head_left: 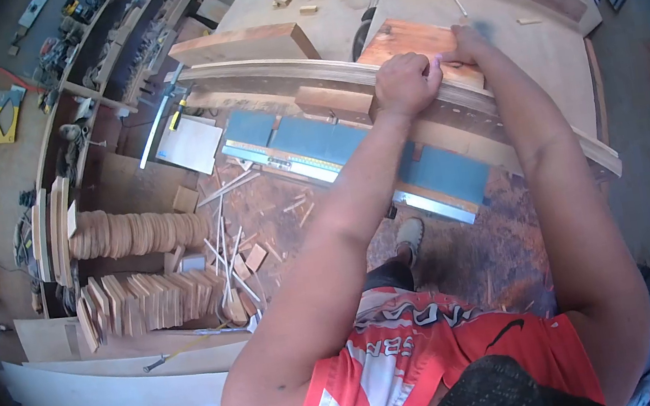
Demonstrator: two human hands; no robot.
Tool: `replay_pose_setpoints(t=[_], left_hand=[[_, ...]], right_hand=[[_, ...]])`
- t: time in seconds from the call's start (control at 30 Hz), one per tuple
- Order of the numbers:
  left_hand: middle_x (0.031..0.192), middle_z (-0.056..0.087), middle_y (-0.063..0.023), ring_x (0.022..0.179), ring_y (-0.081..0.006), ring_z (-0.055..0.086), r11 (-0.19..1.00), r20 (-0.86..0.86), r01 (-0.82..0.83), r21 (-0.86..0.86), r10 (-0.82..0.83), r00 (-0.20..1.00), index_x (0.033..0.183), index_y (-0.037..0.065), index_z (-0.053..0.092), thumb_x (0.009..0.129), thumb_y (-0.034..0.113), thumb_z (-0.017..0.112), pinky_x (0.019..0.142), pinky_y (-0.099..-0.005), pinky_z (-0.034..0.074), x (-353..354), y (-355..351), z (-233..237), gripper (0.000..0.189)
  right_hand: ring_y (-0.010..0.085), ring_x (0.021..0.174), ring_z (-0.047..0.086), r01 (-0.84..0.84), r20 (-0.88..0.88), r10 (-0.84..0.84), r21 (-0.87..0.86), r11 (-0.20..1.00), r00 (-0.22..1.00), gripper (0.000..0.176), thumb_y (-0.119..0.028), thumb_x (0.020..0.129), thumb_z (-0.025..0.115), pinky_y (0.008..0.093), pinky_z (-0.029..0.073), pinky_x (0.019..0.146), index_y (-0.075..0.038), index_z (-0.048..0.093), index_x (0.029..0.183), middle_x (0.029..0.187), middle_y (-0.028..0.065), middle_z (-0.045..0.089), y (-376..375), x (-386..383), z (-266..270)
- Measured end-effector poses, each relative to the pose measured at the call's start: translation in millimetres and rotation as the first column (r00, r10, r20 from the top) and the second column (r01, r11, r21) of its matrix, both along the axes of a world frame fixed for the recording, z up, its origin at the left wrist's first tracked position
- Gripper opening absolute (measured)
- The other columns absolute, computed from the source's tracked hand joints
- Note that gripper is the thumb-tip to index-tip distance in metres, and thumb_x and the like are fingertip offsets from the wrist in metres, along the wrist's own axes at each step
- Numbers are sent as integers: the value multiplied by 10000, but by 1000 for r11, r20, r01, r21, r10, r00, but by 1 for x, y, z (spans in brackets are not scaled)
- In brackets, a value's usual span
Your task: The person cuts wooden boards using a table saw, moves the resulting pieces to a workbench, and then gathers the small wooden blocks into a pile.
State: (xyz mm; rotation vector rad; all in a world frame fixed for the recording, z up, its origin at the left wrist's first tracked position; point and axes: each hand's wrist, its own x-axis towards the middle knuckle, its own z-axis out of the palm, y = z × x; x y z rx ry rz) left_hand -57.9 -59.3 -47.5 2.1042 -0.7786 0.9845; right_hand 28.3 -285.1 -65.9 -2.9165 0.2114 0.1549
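Note:
A reddish-brown wooden board (405, 38) lies flat on the pale sled base (497, 30), against the long wooden fence (289, 74). My left hand (406, 83) is closed over the top of the fence, beside the board's near edge; its fingertips are hidden. At the board's right end, my right hand (469, 45) grips the edge, with its fingers partly out of sight. Just left of the board, a dark round saw blade (361, 36) shows in the slot. A thick wood block (247, 45) stands left of the blade, along the fence.
Small wood offcuts (309, 9) are scattered at the back of the sled. Below the fence runs the blue saw table (315, 137) with a metal rail (435, 207). Stacked wooden pieces (136, 231) fill the left shelf. Thin strips (222, 243) and scraps litter the floor.

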Motion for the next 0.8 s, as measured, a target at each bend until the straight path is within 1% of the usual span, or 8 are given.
replay_pose_setpoints(t=[0.1, 0.17, 0.3, 0.5, 0.57, 0.63, 0.7, 0.8], left_hand=[[650, 619, -64, 643, -278, 622, 1000, -19, 15, -3, -15, 1000, 630, 105, 634, 824, 302, 656, 604, -415, 497, 0, 1, -1, 277], [652, 621, -65, 652, -278, 626, 1000, -37, 16, 7, -16, 999, 631, 104, 636, 829, 314, 654, 613, -418, 499, -1, 2, -2, 289], [674, 637, -70, 685, -281, 636, 1000, -48, 15, -1, -15, 999, 643, 106, 655, 843, 353, 644, 640, -428, 504, 1, 3, -5, 318], [706, 656, -96, 726, -303, 651, 998, -117, 56, 31, -52, 992, 671, 108, 680, 873, 404, 611, 679, -450, 515, 4, 4, -3, 365], [719, 664, -104, 746, -307, 658, 996, -135, 71, 48, -64, 989, 683, 106, 689, 884, 413, 599, 694, -456, 518, 1, 9, -4, 378], [757, 682, -116, 780, -313, 668, 984, -386, 70, 166, 0, 923, 714, 103, 707, 898, 421, 587, 719, -463, 525, -3, 8, 7, 386], [774, 688, -122, 789, -317, 671, 984, -384, 99, 147, -35, 922, 743, 101, 715, 902, 426, 583, 727, -466, 527, -1, 9, 8, 385], [792, 693, -129, 794, -323, 674, 980, -391, 131, 151, -62, 918, 785, 99, 721, 900, 432, 586, 733, -467, 531, -1, 13, 5, 377]], right_hand=[[358, 1263, 541, -6, 38, 7, -20, 1000, 999, 1082, -682, 608, 815, 451, 463, 1031, -26, 471, 1398, 1415, 225, 495, -2, -1, -4], [359, 1230, 566, 18, 133, -21, 25, 1000, 991, 942, -513, 628, 872, 412, 458, 1031, 4, 533, 1338, 1325, 247, 576, 0, -8, -1], [357, 1255, 550, 24, 68, -30, 81, 996, 997, 975, -489, 634, 878, 408, 447, 1047, 7, 497, 1381, 1348, 248, 562, 2, -8, 3], [363, 1253, 550, -18, 127, 19, -13, 1000, 992, 996, -462, 641, 879, 409, 439, 1059, 7, 460, 1414, 1345, 251, 562, -8, 6, -7], [365, 1243, 558, 8, 91, -13, 57, 998, 996, 966, -437, 648, 878, 412, 445, 1052, 3, 466, 1404, 1340, 257, 562, -6, -2, -6], [371, 1236, 561, -25, 111, 25, -5, 1000, 994, 959, -435, 649, 878, 415, 448, 1047, 3, 468, 1397, 1335, 263, 563, -12, 5, -11], [378, 1229, 564, -73, 91, 79, -63, 995, 993, 951, -434, 650, 878, 419, 451, 1042, 3, 471, 1389, 1329, 268, 564, -16, 8, -19], [392, 1219, 568, -100, 168, 111, -72, 992, 979, 948, -452, 648, 878, 426, 453, 1036, 1, 476, 1378, 1319, 274, 569, -16, 6, -18]])
